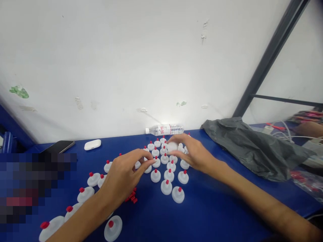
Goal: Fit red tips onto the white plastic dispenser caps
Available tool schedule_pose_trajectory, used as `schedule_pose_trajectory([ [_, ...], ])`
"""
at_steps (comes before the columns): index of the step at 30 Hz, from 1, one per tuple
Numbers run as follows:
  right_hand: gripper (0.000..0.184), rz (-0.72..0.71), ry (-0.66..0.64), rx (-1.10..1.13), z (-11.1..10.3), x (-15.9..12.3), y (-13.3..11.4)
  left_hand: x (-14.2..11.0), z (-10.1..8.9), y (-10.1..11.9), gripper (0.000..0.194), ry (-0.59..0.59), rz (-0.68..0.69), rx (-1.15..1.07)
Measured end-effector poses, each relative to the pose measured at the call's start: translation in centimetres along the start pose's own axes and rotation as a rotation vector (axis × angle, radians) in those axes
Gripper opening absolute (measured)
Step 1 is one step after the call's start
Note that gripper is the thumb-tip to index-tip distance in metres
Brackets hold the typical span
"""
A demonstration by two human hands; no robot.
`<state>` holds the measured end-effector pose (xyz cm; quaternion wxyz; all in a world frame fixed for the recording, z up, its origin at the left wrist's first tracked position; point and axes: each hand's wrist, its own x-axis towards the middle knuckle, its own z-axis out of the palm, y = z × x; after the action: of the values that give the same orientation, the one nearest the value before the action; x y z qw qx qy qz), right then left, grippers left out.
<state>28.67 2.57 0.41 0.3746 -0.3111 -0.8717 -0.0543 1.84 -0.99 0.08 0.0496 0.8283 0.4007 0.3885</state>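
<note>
Several white plastic caps with red tips (166, 187) stand in rows on a blue table (217, 208). My right hand (193, 152) is at the far end of the rows, its fingers closed on a white cap (173, 147) that shows no red tip. My left hand (126, 176) hovers over the left part of the group. Its thumb and forefinger are pinched together near the caps; what they hold is too small to make out. A small heap of loose red tips (132, 197) lies just below the left hand.
A clear water bottle (165, 129) lies against the white wall. A white earbud case (92, 144) and a dark phone (60, 146) sit at the back left. A grey plastic bag (252, 148) lies at the right, with cables and another person's arm (309, 129) beyond it.
</note>
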Motion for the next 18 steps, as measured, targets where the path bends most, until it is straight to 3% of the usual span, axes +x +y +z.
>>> schedule_pose_trajectory([
  [3, 0.041, -0.176, -0.029, 0.017, 0.6, -0.2, -1.5, 0.1, 0.1, 0.9, 0.019, 0.039, -0.092, -0.135],
  [10, 0.036, -0.280, -0.007, 0.020, 0.9, 0.0, -2.7, -0.3, 0.8, 1.6, 0.011, 0.039, -0.099, -0.304],
  [18, 0.038, -0.180, -0.022, 0.103, 1.2, -0.6, -3.3, -0.2, 0.8, 1.5, 0.009, 0.059, -0.078, -0.341],
])
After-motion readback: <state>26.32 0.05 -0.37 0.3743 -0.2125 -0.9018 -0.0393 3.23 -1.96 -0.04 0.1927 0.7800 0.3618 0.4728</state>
